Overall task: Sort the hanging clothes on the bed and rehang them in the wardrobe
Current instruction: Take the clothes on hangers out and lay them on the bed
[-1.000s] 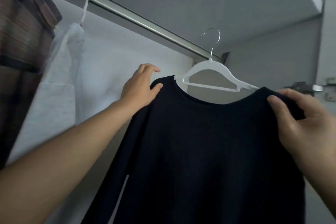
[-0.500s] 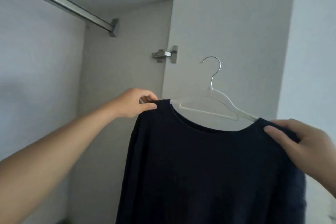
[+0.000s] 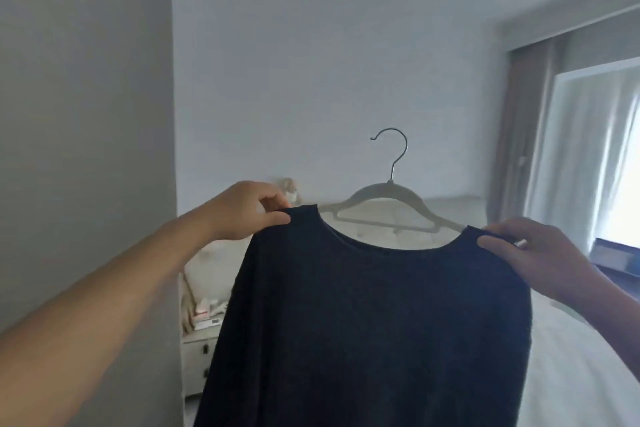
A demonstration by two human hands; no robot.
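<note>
We hold a dark navy long-sleeved knit top [image 3: 374,322] up in the air in front of us, well above the white-covered bed [image 3: 581,374] that fills the lower right of the view. The top hangs on a white plastic hanger with a metal hook [image 3: 388,199], its wide neckline dipping below the hanger's bar and the hook standing free above, caught on nothing. Behind the top, a pale nightstand with dark drawer knobs [image 3: 197,354] stands just beside the bed's head end, with small items on it too blurred to name. A brown curtain [image 3: 519,135] hangs at the bright window on the right. Our left hand [image 3: 249,211] pinches the top's left shoulder between thumb and curled fingers. Our right hand [image 3: 530,253] grips the right shoulder, thumb on the front of the fabric and fingers curled behind it.
</note>
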